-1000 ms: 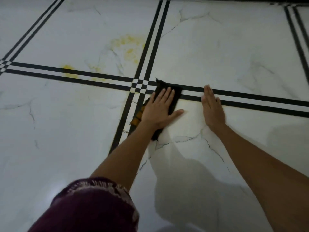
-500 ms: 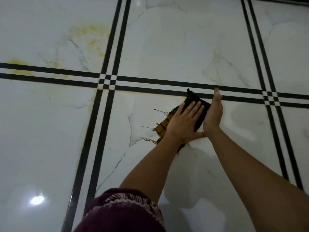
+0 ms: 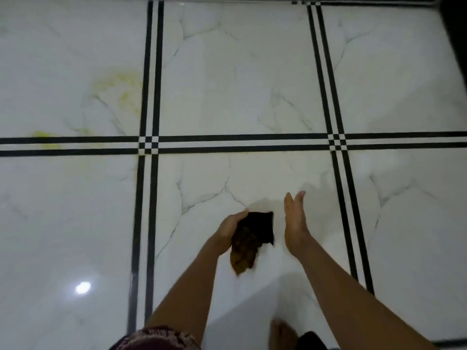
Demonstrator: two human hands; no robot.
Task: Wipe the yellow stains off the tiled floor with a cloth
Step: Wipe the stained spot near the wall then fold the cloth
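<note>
Bright light glare (image 3: 83, 287) at lower left; bare foot (image 3: 281, 333) at bottom edge.

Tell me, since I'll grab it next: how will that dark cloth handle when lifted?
Probably floppy: the cloth droops in folds below the left hand. Likely light, since one loose grasp carries it. Its edge looks frayed, so it may shed threads.

Glossy white marble-look tiled floor (image 3: 252, 72), grey-veined, crossed by paired black border stripes (image 3: 227, 144) — a bright lamp reflection (image 3: 83, 287) glints lower left.
</note>
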